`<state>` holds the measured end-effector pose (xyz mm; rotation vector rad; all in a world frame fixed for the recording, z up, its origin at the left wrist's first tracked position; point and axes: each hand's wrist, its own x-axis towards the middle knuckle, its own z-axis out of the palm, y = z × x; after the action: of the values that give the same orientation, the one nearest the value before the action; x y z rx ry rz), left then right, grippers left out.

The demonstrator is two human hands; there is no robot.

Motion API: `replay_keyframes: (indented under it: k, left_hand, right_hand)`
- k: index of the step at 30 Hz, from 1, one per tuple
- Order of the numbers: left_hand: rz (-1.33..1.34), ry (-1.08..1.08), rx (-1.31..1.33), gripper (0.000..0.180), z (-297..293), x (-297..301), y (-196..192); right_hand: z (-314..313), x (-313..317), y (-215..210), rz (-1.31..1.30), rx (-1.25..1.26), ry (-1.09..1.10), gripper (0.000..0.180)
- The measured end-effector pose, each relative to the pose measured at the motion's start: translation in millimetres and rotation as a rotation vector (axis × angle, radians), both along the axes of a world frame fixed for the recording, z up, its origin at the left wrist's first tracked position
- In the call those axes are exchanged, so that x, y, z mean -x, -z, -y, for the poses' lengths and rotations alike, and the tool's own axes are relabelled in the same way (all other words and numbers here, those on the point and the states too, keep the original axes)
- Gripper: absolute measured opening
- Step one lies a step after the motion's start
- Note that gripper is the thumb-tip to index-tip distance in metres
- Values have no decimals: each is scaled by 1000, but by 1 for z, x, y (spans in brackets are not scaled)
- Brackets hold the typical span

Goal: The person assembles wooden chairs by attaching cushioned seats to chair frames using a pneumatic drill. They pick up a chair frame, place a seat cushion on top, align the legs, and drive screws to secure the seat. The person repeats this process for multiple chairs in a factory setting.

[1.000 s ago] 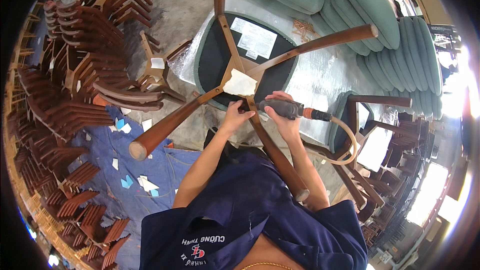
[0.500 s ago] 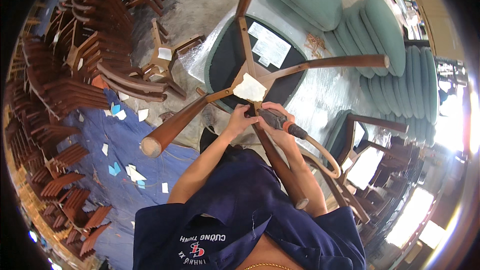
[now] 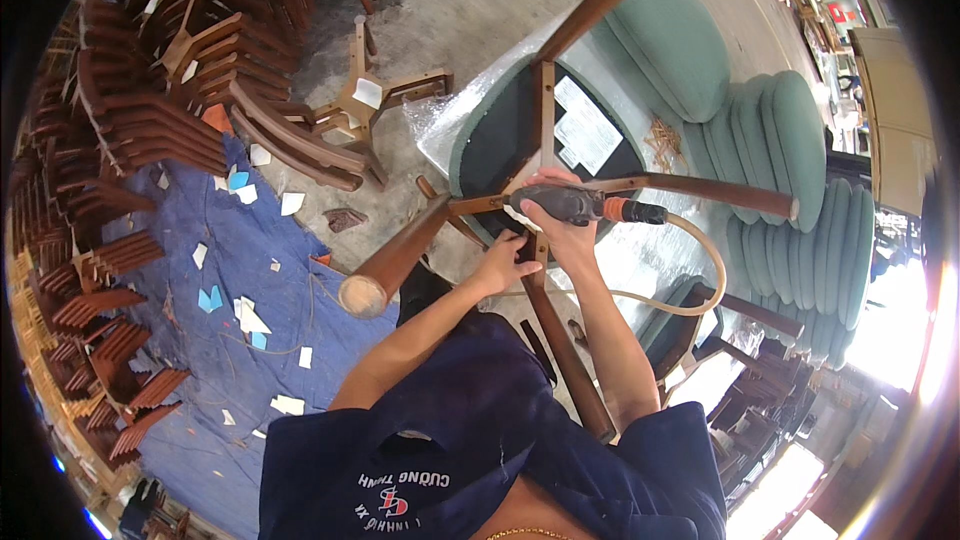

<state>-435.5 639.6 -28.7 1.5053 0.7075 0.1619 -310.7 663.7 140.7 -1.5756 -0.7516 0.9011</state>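
A chair lies upside down before me, its black underside up and brown wooden legs spread from a central hub. My right hand is closed around a dark air-powered driver with an orange band and a tan hose. The tool lies across the hub and covers most of it; its working tip is hidden. Just below, my left hand has its fingers bent together at the inner end of the near leg. Whether a small part is in those fingers cannot be made out.
Green seat cushions are stacked at the right, beside loose brown pieces on plastic film. Stacked wooden frames fill the left. A blue sheet with paper scraps covers the floor there. Another chair frame stands beyond.
My right hand has moved the driver up from the near leg's joint to the hub, turning it more level. My left hand stays at the joint. The whole view has shifted.
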Motion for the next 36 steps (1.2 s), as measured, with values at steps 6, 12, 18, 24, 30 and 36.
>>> replay_keyframes:
  k: [6,12,18,24,30,36]
  left_hand:
    - [-64,10,53,81,-10,5,-19]
    - [155,-182,272,42,-30,13,13]
    - [232,-459,758,35,-43,8,20]
    - [652,-490,1083,41,-68,33,-75]
    - [113,-626,1018,37,-59,-4,-15]
    - [175,-716,928,29,-54,-12,-19]
  right_hand:
    - [-1,-2,13,-24,59,43,51]
    - [-4,6,6,305,19,-412,42]
    - [-3,17,26,222,60,-286,44]
    - [-14,11,-2,142,38,-286,53]
    - [-89,-58,-28,309,-86,121,43]
    - [-146,-126,-4,-68,-86,474,52]
